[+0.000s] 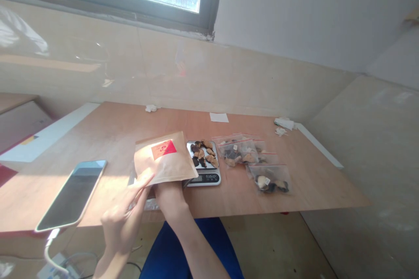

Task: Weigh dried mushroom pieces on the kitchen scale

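A brown kraft paper bag point(183, 152) with a red label point(164, 150) lies tilted over the table in front of me. My left hand point(122, 213) is closed on its near edge. My right hand point(168, 192) reaches into or under the bag's near opening; its fingers are hidden. Just right of the bag stands a small kitchen scale point(216, 179), its display partly covered. Several dried, dark-and-tan slices that look like mushrooms point(201, 155) rest on its silver plate. Clear plastic point(151, 204) shows beneath my hands.
Several clear zip bags point(235, 152) of similar pieces lie right of the scale, one point(273, 179) nearer the front edge. A phone point(72, 194) with a white cable point(49, 250) is at left. Paper scraps point(219, 117) lie along the wall.
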